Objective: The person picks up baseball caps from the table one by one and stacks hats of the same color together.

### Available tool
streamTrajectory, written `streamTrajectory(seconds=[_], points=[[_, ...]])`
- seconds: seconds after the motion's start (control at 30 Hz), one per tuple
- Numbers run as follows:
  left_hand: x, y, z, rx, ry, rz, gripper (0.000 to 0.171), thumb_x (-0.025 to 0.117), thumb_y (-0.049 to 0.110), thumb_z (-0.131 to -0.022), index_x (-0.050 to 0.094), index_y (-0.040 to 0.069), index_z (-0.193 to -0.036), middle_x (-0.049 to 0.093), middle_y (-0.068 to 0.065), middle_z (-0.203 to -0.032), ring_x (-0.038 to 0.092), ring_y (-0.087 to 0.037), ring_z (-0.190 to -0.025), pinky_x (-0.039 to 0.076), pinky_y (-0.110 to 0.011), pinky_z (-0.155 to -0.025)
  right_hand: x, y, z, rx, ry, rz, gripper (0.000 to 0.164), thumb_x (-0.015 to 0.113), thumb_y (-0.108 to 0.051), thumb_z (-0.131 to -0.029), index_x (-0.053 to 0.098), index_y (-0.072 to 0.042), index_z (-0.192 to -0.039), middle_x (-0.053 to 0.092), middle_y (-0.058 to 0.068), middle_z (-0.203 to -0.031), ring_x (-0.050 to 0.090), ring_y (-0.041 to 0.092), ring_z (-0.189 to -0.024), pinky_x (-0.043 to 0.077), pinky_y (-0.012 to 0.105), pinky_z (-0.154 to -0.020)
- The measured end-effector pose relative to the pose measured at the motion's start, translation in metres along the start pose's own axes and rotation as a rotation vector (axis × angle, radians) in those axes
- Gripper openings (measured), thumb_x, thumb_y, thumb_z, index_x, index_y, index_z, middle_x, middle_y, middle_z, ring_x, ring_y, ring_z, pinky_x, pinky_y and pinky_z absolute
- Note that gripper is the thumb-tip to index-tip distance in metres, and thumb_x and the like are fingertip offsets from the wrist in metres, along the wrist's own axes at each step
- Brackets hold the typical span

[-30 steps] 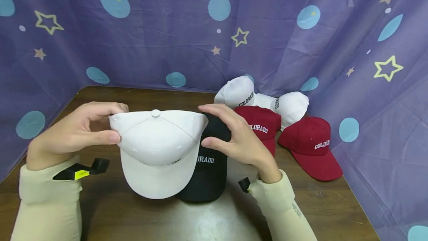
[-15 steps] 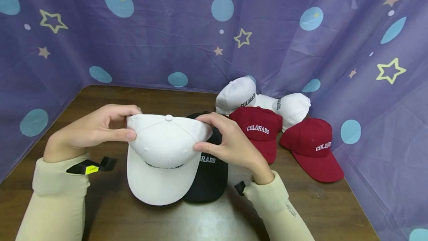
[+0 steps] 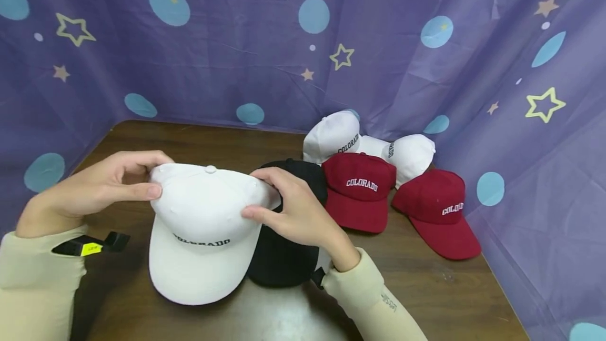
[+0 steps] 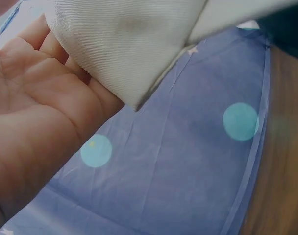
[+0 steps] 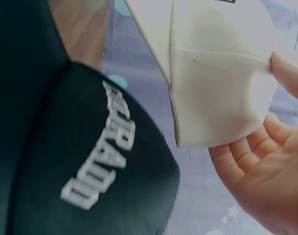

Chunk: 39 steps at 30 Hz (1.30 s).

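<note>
Between my two hands a white baseball cap (image 3: 205, 209) is held up, brim toward me and tilted down, with dark COLORADO lettering on its front. My left hand (image 3: 101, 186) grips the cap's left side, thumb in front and fingers behind. At the other side my right hand (image 3: 295, 212) pinches the crown between thumb and fingers; the right wrist view shows this white cap (image 5: 217, 93) from below. Just behind it lies a black cap (image 3: 284, 257), partly covered by the white one and my right hand. Its white lettering shows in the right wrist view.
Right of the black cap sit two red caps, one nearer the middle (image 3: 361, 193) and one by the right edge (image 3: 440, 212). Behind them are two more white caps, left (image 3: 331, 133) and right (image 3: 414, 154). A purple curtain (image 3: 213, 46) surrounds the wooden table (image 3: 156, 136).
The white cap first shifted right, then back left and lower, its lettering now showing. My right thumb and fingers have closed onto its right side; the left hand has kept its grip.
</note>
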<state>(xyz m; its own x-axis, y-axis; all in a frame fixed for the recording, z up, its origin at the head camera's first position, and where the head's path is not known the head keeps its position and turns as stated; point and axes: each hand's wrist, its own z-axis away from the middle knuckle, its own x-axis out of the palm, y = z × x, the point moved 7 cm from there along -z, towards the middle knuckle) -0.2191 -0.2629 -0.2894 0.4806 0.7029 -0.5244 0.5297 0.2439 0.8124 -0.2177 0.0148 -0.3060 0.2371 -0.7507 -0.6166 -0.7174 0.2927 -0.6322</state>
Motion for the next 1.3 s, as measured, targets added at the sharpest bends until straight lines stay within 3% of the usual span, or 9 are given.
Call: streamTrajectory(seconds=[0.27,0.4,0.57,0.83,0.97,1.13,1.3], points=[[-0.042,-0.014,0.016,-0.185,0.083,-0.080,0.036,0.055,-0.013,-0.100,0.063,0.002,-0.133,0.073,-0.016,-0.109,0.067,-0.023,-0.101,0.057,-0.030,-0.083,0.026,-0.002,-0.036,0.090,0.008,0.031,0.055,0.082,-0.034,-0.096,0.062,-0.014,-0.143,0.065,-0.002,-0.133,0.059,0.008,-0.118,0.049,0.022,-0.099],[-0.067,-0.036,0.026,-0.298,0.145,-0.113,0.036,0.055,-0.007,-0.104,0.061,0.005,-0.138,0.074,-0.013,-0.111,0.068,-0.021,-0.101,0.055,-0.028,-0.083,0.041,0.001,-0.056,0.174,0.009,0.008,0.057,0.078,-0.035,-0.099,0.058,-0.015,-0.148,0.063,0.001,-0.131,0.057,0.010,-0.113,0.047,0.022,-0.094],[-0.089,-0.070,0.034,-0.373,0.133,-0.084,0.039,0.051,-0.002,-0.108,0.057,0.010,-0.145,0.072,-0.007,-0.120,0.069,-0.019,-0.107,0.053,-0.026,-0.085,0.064,0.011,-0.079,0.283,-0.021,-0.047,0.057,0.072,-0.032,-0.104,0.053,-0.013,-0.154,0.060,0.007,-0.135,0.055,0.013,-0.114,0.048,0.022,-0.092],[-0.089,-0.122,0.044,-0.366,0.050,0.104,0.041,0.045,-0.005,-0.108,0.054,0.005,-0.147,0.071,-0.001,-0.130,0.066,-0.014,-0.117,0.048,-0.023,-0.094,0.104,0.037,-0.091,0.531,-0.036,-0.096,0.057,0.072,-0.029,-0.104,0.052,-0.015,-0.155,0.054,0.006,-0.139,0.054,0.014,-0.121,0.051,0.024,-0.097],[-0.085,-0.140,0.049,-0.348,0.018,0.193,0.043,0.042,-0.008,-0.107,0.052,0.002,-0.148,0.071,0.000,-0.133,0.065,-0.012,-0.121,0.046,-0.021,-0.099,0.117,0.042,-0.092,0.599,-0.037,-0.070,0.056,0.071,-0.029,-0.103,0.053,-0.017,-0.154,0.054,0.005,-0.141,0.051,0.018,-0.127,0.052,0.028,-0.098],[-0.085,-0.156,0.057,-0.367,0.006,0.209,0.046,0.041,-0.006,-0.109,0.048,0.002,-0.154,0.068,0.004,-0.140,0.060,-0.005,-0.129,0.042,-0.017,-0.099,0.129,0.044,-0.095,0.645,-0.058,-0.043,0.056,0.068,-0.031,-0.105,0.050,-0.019,-0.156,0.050,0.005,-0.145,0.049,0.019,-0.130,0.050,0.031,-0.101],[-0.085,-0.170,0.060,-0.433,0.012,0.172,0.046,0.045,0.001,-0.111,0.045,0.004,-0.157,0.066,0.009,-0.142,0.056,-0.001,-0.131,0.040,-0.016,-0.098,0.139,0.048,-0.091,0.707,-0.111,-0.046,0.060,0.065,-0.030,-0.106,0.043,-0.021,-0.161,0.043,0.005,-0.154,0.045,0.020,-0.136,0.048,0.035,-0.105]])
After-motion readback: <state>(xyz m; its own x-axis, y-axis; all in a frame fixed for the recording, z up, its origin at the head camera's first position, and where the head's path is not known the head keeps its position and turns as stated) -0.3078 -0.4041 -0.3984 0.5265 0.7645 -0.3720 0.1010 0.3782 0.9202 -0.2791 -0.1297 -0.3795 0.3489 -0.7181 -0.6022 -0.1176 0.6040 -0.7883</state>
